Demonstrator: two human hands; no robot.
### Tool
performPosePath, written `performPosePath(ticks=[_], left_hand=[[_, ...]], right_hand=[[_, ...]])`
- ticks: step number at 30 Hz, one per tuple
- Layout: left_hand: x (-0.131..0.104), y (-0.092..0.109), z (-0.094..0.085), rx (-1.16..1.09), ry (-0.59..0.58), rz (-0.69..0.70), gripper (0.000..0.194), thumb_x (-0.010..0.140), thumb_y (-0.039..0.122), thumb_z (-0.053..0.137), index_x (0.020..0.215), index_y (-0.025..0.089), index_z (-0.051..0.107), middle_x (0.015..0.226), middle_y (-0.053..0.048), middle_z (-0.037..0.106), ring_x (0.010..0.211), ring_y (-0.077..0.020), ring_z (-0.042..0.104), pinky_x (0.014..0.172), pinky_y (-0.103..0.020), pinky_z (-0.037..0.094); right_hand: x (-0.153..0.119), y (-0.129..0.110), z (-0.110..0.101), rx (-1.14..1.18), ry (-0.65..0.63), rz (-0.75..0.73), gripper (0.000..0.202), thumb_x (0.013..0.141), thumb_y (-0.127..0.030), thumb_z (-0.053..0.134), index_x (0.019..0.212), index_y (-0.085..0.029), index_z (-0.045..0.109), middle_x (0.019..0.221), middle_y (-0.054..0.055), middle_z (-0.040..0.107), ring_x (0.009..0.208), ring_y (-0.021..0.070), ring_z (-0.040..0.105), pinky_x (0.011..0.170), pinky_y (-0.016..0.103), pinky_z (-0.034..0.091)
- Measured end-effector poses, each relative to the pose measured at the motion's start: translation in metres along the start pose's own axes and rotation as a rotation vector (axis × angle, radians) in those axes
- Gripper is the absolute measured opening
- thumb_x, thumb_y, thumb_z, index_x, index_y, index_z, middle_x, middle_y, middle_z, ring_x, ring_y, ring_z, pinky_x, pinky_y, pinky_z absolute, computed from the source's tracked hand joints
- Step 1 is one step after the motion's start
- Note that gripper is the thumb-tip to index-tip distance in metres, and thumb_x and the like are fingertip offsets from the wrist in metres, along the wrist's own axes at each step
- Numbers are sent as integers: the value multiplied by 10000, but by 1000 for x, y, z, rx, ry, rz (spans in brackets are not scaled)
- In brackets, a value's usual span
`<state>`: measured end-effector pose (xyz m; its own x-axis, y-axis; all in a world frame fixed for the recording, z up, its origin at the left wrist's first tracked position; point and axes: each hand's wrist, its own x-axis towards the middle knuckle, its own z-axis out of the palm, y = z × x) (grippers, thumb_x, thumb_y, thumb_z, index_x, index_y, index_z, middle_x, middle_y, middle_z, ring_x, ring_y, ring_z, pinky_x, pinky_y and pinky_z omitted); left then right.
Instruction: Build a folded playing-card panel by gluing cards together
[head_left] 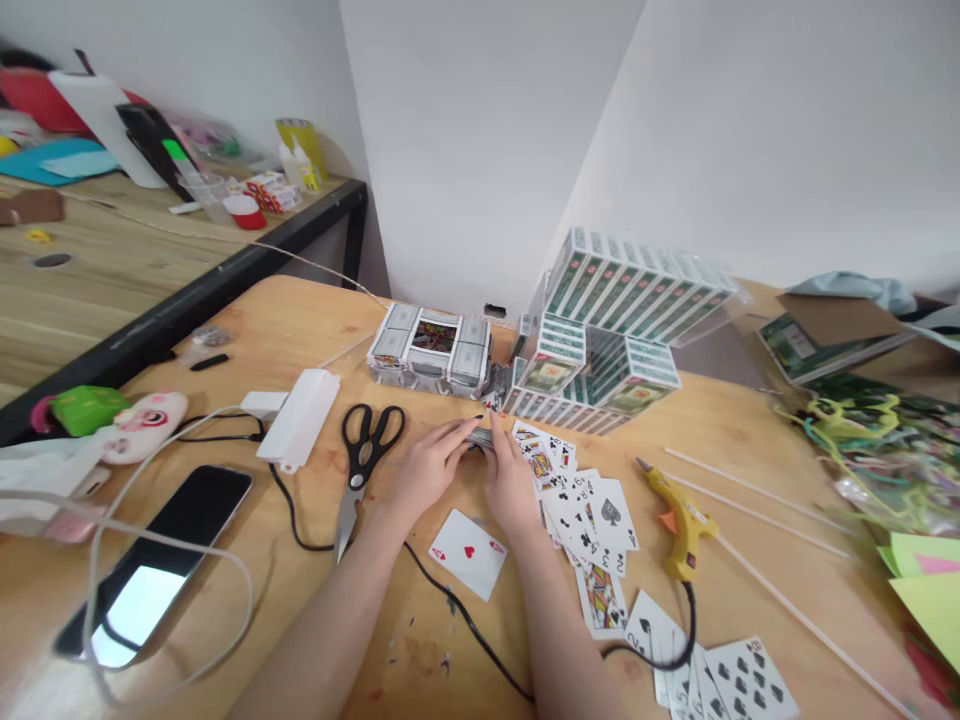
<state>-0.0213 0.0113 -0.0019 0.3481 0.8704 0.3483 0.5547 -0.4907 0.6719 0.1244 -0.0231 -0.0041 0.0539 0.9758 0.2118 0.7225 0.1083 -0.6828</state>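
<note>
Between the fingertips of my left hand (427, 468) and my right hand (511, 485) is a small stack of playing cards (481, 438), mostly covered by the fingers. Both hands are closed around it from either side, just above the table. Below them an ace of hearts (469, 553) lies face up. Right of my right hand, loose playing cards (589, 510) are spread face up and overlapping. Black-handled scissors (365, 450) lie left of my left hand. Behind the hands stands a box-shaped piece built from playing cards (431, 352), grey-patterned with a picture card in its middle.
Stacked card boxes (637, 290) stand at the back right. A yellow glue gun (682, 530) and white glue sticks (757, 500) lie right, its black cable crossing the table. On the left are a phone (157, 560), a white power strip (300, 418) and looping cables.
</note>
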Motion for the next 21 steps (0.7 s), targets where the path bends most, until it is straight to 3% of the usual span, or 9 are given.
performPosePath(ticks=[5,8,12,16,21], left_hand=[[3,2,-1,-142,-23,-206,409,837,150,497,1229,248,559,1129,-31,684,982,-163,655,876,-302,517],[6,4,-2,-155,-16,-251,303,811,134,522,1073,222,646,1067,-36,707,951,-172,660,877,-305,509],[7,5,-3,-148,-15,-260,234,780,95,524,933,214,654,950,-29,720,880,-170,663,821,-303,521],[7,6,-1,-164,-3,-240,192,766,92,526,882,207,627,878,-30,705,821,-173,661,771,-310,535],[7,5,3,-321,116,-235,325,810,174,512,1129,198,572,1043,-74,682,899,-179,660,809,-331,539]], right_hand=[[1,2,0,159,105,103,352,821,-196,437,1131,-194,604,1032,87,688,876,233,649,813,372,501],[3,2,-2,189,124,124,293,775,-159,436,962,-194,659,925,68,714,841,221,655,800,349,498],[3,2,-3,193,130,143,302,738,-134,426,899,-198,674,885,60,721,809,218,659,768,338,498],[4,5,0,312,130,198,225,760,-196,485,907,-192,655,843,59,721,766,218,667,738,344,512],[7,3,5,627,137,193,387,804,-261,525,1178,-164,526,1057,112,690,949,216,663,833,365,522]])
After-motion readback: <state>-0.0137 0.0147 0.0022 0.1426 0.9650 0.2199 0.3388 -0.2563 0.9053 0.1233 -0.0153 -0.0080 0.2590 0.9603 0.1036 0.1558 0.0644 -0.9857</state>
